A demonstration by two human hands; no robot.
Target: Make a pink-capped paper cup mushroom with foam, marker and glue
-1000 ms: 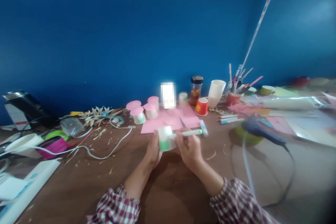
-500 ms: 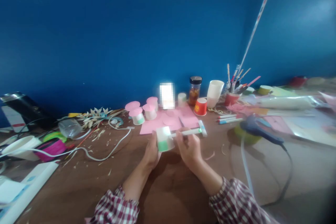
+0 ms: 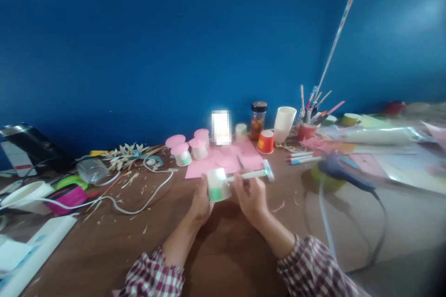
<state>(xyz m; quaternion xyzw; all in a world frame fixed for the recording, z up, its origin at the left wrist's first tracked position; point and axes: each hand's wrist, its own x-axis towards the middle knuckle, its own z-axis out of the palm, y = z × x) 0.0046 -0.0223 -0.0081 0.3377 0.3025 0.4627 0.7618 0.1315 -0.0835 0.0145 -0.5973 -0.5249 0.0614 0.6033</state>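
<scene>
My left hand is wrapped round a small white paper cup with a green band, held just above the brown table. My right hand grips a white and green pen-like tool whose tip points left and touches the cup's side. Both hands are closed. Beyond them lies a pink paper sheet with cut pink circles, and three small cups topped with pink discs stand at its far left corner.
A glue gun with its cord lies to the right, near coloured markers. A red cup, a jar, a white cup and a brush holder line the blue wall. White cable, tape rolls and dried scraps lie left.
</scene>
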